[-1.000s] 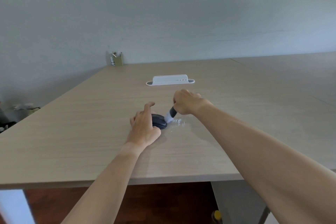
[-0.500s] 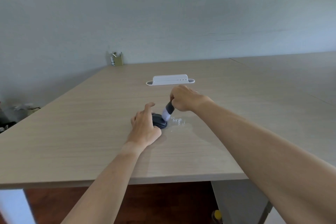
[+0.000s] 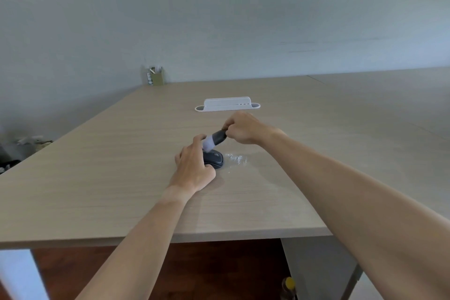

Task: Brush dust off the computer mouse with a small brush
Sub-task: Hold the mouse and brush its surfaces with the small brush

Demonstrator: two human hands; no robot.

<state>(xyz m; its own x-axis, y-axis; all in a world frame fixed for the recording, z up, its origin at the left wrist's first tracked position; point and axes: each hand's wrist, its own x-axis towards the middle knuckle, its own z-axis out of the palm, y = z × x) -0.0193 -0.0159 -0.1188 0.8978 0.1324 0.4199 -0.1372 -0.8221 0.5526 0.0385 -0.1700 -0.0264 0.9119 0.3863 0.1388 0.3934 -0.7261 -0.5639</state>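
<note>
A dark grey computer mouse (image 3: 215, 159) lies on the wooden table (image 3: 121, 178). My left hand (image 3: 193, 165) rests on its left side and holds it down, hiding part of it. My right hand (image 3: 243, 128) grips the dark handle of a small brush (image 3: 214, 140). The white bristles point down and left and touch the far end of the mouse. A patch of white dust (image 3: 237, 159) lies on the table just right of the mouse.
A white slotted stand (image 3: 227, 105) sits farther back on the table. A small pen holder (image 3: 155, 77) stands at the far corner by the wall. The table's front edge runs below my forearms. A yellow-capped bottle (image 3: 289, 287) is on the floor underneath.
My right hand has lifted and moved away from me, swinging the brush from the mouse's right side up to its far end. My left hand and the mouse have stayed put.
</note>
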